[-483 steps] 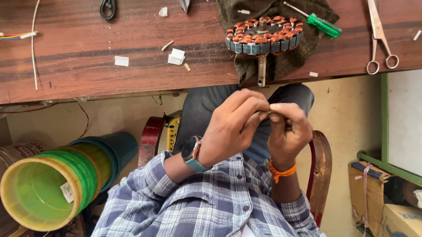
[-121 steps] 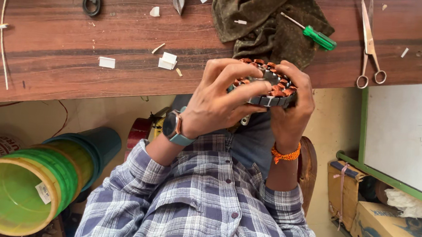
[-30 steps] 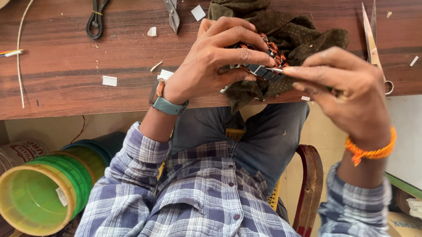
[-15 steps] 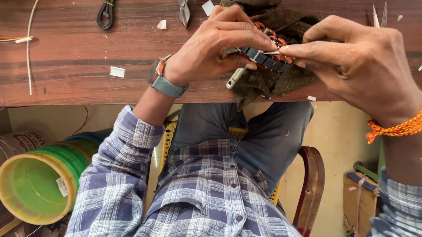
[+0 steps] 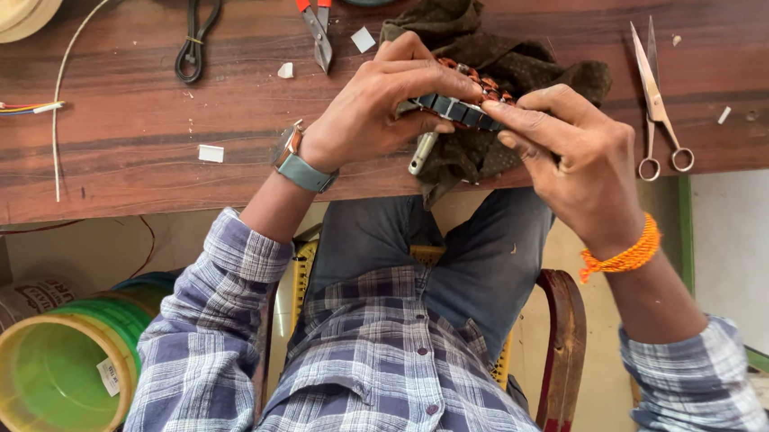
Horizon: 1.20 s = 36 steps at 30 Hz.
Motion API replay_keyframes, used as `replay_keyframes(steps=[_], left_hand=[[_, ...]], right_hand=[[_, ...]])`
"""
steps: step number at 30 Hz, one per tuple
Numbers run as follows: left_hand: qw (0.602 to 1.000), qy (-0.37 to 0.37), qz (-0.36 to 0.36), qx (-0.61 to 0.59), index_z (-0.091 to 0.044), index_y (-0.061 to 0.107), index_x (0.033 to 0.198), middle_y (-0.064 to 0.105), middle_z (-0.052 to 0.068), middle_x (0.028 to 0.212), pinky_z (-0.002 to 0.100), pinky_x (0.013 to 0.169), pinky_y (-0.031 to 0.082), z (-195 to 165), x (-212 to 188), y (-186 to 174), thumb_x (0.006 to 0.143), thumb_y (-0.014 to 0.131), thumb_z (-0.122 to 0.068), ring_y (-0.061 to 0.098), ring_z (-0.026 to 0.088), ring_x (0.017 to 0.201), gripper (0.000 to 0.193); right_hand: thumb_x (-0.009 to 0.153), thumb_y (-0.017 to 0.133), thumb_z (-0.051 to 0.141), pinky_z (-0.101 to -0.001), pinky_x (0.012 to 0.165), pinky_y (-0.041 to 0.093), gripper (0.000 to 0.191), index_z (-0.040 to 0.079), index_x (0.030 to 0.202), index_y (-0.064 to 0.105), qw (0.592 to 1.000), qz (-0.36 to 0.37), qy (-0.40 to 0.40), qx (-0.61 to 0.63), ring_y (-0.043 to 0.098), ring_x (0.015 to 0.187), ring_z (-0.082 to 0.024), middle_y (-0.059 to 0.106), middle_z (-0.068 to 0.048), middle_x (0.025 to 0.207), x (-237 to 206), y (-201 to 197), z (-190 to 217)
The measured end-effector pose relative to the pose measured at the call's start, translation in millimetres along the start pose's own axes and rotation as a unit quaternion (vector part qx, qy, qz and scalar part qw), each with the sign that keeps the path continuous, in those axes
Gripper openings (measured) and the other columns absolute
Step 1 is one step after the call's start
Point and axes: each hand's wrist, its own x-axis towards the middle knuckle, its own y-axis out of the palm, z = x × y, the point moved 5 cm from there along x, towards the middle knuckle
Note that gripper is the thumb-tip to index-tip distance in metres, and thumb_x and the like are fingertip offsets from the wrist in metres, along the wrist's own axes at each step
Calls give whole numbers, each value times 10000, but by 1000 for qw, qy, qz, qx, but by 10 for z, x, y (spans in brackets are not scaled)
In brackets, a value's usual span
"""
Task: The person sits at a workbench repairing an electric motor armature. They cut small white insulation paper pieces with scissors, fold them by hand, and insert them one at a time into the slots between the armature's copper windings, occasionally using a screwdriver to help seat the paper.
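- left hand (image 5: pixel 369 116) curls round the near edge of the stator (image 5: pixel 465 95), thumb under, fingers on top; it grips the ring, wrist wears a grey watch (image 5: pixel 298 160)
- right hand (image 5: pixel 578 157) pinches the stator's dark steel rim from the other side, fingertips (image 5: pixel 500 116) pressed on it; closed on it too, orange thread band (image 5: pixel 621 255) on that wrist
- stator: round, dark laminated core with copper-orange windings, held at the table's near edge above the brown cloth (image 5: pixel 512 67); most of it hidden by both hands, only a strip of rim and a few coils show
- short metal shaft (image 5: pixel 422 152) sticks out below the left hand; can't tell what it joins to
- cloth crumpled on the wooden table (image 5: pixel 137 136), partly under the hands
- scissors (image 5: pixel 654 100) lie flat right of the right hand, apart from it
- red-handled pliers (image 5: pixel 313 8) at the top, handles cut off by the frame
- black loop of cord (image 5: pixel 194 36) and thin white wire (image 5: pixel 59 103) well to the left; coloured wires (image 5: pixel 4 108) cut off at left edge
- white paper scraps (image 5: pixel 211 152) scattered on the table
- green and yellow bucket (image 5: pixel 58 369) on the floor, lower left, partly cut off
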Motion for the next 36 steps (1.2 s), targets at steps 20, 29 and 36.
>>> replay_keyframes(steps=[20,29,36], left_hand=[[996,33,82,24,-200,701,1304,717,-84,1232,411,1010,450,-15,110,39,920,848,-270,559,207,1103,417],[998,-13,53,-37,-178,692,1319,720,-49,1252,387,1003,494,148,45,-19,904,866,-197,562,211,1094,450],[999,-16,-6,-30,-192,685,1325,711,-63,1280,384,1045,482,129,-61,64,906,866,-189,557,209,1098,456]], right_hand=[[939,781,61,-296,713,588,365,206,1273,770,978,122,-149,-76,695,807,-169,723,-45,1109,182,-231,-262],[971,790,48,-325,725,582,367,182,1312,768,969,81,-205,-112,704,822,-198,709,-48,1087,261,-119,-241],[958,791,-63,-310,795,613,399,109,1315,745,994,-16,-97,-40,728,932,-212,699,-93,1137,-2,77,-129]])
